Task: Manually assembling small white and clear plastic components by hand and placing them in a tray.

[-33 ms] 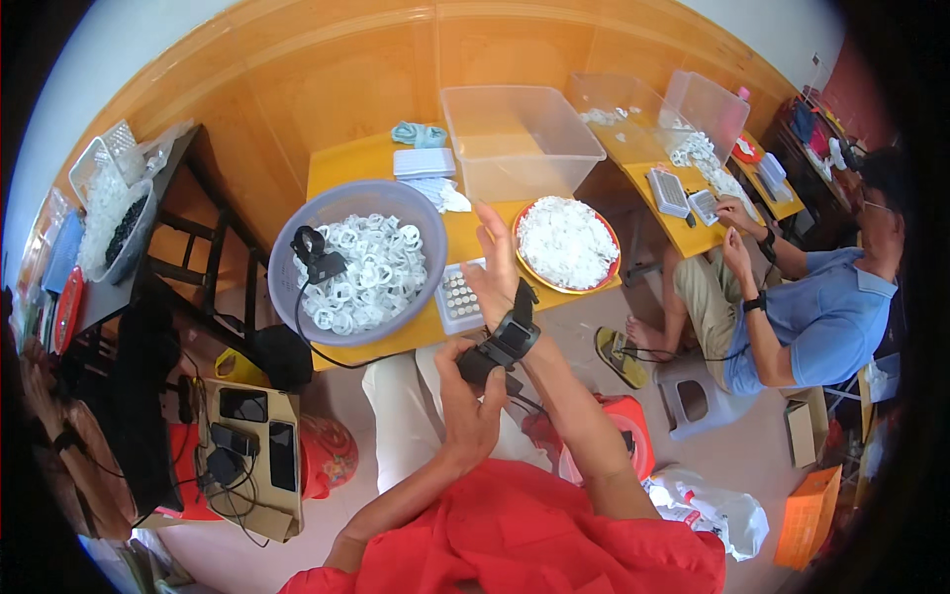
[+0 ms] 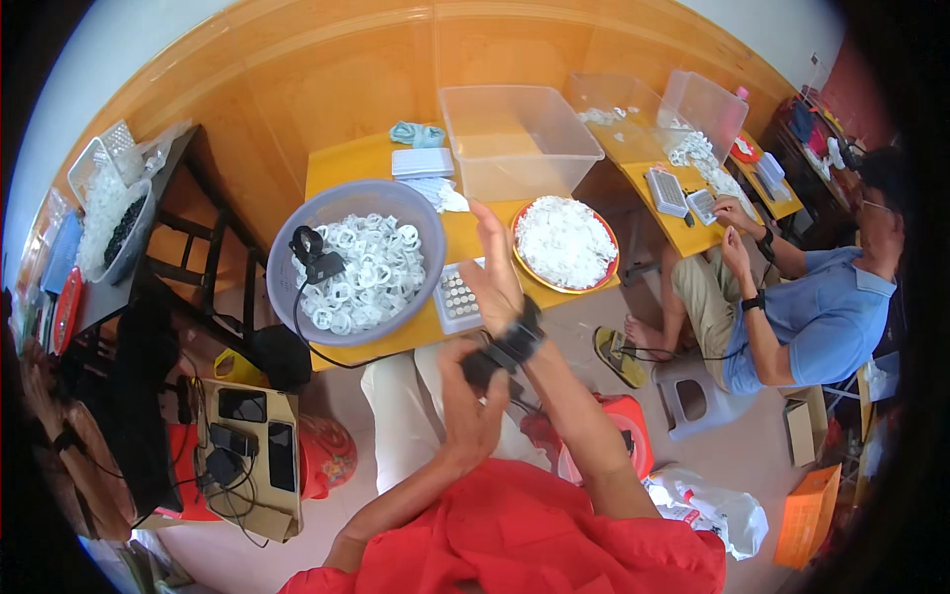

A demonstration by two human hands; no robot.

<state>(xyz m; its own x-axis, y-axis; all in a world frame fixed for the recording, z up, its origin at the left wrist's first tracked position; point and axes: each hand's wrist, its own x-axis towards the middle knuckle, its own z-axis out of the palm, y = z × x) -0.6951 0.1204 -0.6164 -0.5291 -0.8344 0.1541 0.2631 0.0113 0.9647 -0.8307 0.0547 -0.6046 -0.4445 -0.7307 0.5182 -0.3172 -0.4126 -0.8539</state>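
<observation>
My right hand [image 2: 497,282] is raised in front of the yellow table with its fingers stretched out and nothing in them. A black wrist strap [image 2: 517,342] with a boxy unit circles that wrist. From below, my left hand [image 2: 470,406] pinches the black unit [image 2: 482,368] at the strap's inner side, slightly smeared by motion. Just beyond my right hand sits a white tray of round pieces [image 2: 457,300], partly hidden by the hand. Left of it stands a purple-grey basin [image 2: 282,262] full of white plastic rings [image 2: 361,277]. A red-rimmed plate [image 2: 613,265] of small white pieces [image 2: 564,243] is to the right.
A black cabled device [image 2: 315,259] hangs over the basin. Behind stands a clear plastic tub [image 2: 520,168] by stacked white trays [image 2: 423,163]. At right, a co-worker in a blue shirt [image 2: 811,317] sits at another table. Phones lie in a cardboard box [image 2: 247,500], lower left.
My left thumb and fingers have shifted slightly at the wrist strap. My right hand has turned a little, its fingers now closer together.
</observation>
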